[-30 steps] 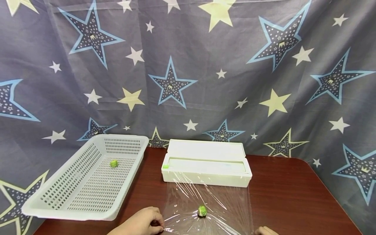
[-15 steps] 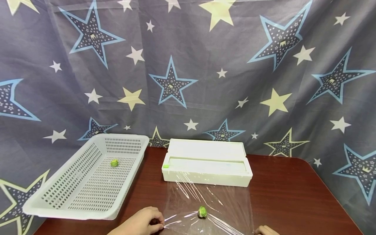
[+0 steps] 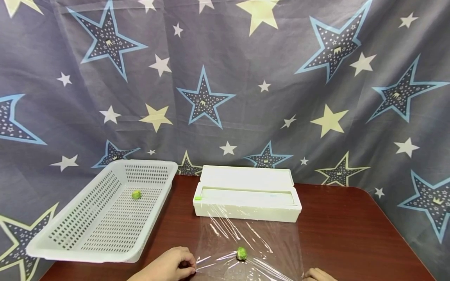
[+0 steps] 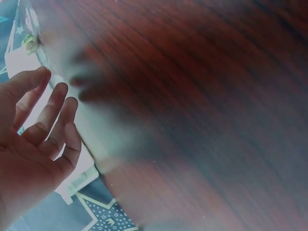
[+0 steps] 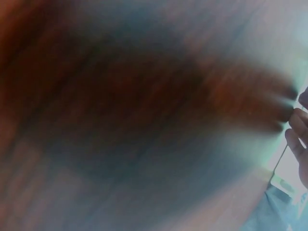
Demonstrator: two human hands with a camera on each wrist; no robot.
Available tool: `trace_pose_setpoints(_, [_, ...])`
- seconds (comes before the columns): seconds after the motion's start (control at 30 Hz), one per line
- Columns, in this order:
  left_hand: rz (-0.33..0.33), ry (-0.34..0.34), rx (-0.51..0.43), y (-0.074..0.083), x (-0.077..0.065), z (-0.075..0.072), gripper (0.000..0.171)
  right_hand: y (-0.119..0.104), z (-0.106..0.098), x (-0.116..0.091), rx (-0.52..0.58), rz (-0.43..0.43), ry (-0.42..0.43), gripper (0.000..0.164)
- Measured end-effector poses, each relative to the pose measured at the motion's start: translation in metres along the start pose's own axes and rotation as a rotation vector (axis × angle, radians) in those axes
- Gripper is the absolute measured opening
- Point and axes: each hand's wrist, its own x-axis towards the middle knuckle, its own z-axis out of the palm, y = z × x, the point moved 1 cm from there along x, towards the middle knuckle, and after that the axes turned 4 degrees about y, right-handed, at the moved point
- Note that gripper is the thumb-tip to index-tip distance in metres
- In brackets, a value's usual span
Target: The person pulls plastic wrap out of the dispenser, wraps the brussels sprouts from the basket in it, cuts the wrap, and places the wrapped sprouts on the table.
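A sheet of clear plastic wrap [image 3: 218, 238] stretches from a white wrap dispenser box [image 3: 246, 210] toward the front of the table. On the sheet sits a small green Brussels sprout [image 3: 241, 253], with shiny creases running out from it. My left hand [image 3: 168, 265] pinches the wrap's left edge between thumb and index finger; the left wrist view shows the other fingers [image 4: 72, 139] loosely bent. At the opposite edge, my right hand [image 3: 316, 275] holds the wrap near its front corner, mostly cut off by the frame. Only some right fingers [image 5: 297, 127] show in the right wrist view.
To the left stands a white perforated plastic basket [image 3: 140, 249] with another sprout [image 3: 136, 194] inside. The dispenser's lid [image 3: 246, 176] is raised at the back. Behind the dark red wooden table [image 3: 351, 234] hangs a grey star-patterned curtain [image 3: 246, 128].
The creases in the wrap have shifted, now spreading sideways from the sprout toward both hands. Hands, sprout and box stay almost in place.
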Motion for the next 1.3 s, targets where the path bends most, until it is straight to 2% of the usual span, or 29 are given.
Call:
trace_pose_setpoints(0.07, [0.004,0.01,-0.012,0.0,0.0,0.0,0.007,0.006,0.0,0.001,-0.001,-0.146,-0.009,0.019])
trace_pose_setpoints(0.13, [0.0,0.017,-0.031,-0.001,-0.001,-0.001,0.007,0.004,0.0,0.0,0.01,-0.089,0.013,0.003])
trace_pose_setpoints(0.3, [0.004,0.043,-0.049,-0.002,-0.002,-0.001,0.007,-0.008,0.0,0.004,0.051,0.162,0.072,0.033])
trace_pose_setpoints(0.47, [-0.046,0.032,-0.08,-0.003,-0.001,-0.002,0.007,-0.003,-0.005,0.008,0.113,0.175,0.013,0.042])
trace_pose_setpoints(0.57, [-0.089,0.018,-0.108,-0.003,0.0,-0.002,0.007,-0.001,-0.006,0.009,0.13,0.224,-0.022,0.044])
trace_pose_setpoints(0.67, [-0.12,0.022,-0.128,-0.003,0.001,-0.001,0.008,-0.004,-0.007,0.011,0.083,0.324,-0.02,0.044])
trace_pose_setpoints(0.8, [-0.162,0.048,-0.161,-0.003,0.005,-0.002,0.009,-0.008,-0.006,0.014,-0.038,0.474,0.008,0.043])
trace_pose_setpoints(0.97, [-0.209,0.089,-0.23,-0.004,0.012,-0.002,0.011,-0.006,-0.008,0.019,-0.045,0.514,0.011,0.04])
trace_pose_setpoints(1.07, [-0.244,0.106,-0.263,-0.004,0.015,-0.002,0.012,-0.003,-0.01,0.023,-0.017,0.534,-0.019,0.036])
trace_pose_setpoints(1.13, [-0.265,0.122,-0.262,-0.005,0.018,-0.002,0.013,-0.002,-0.013,0.026,0.002,0.599,-0.064,0.031])
trace_pose_setpoints(1.3, [-0.303,0.17,-0.251,-0.006,0.024,-0.001,0.014,0.002,-0.02,0.037,0.161,0.9,-0.283,0.009])
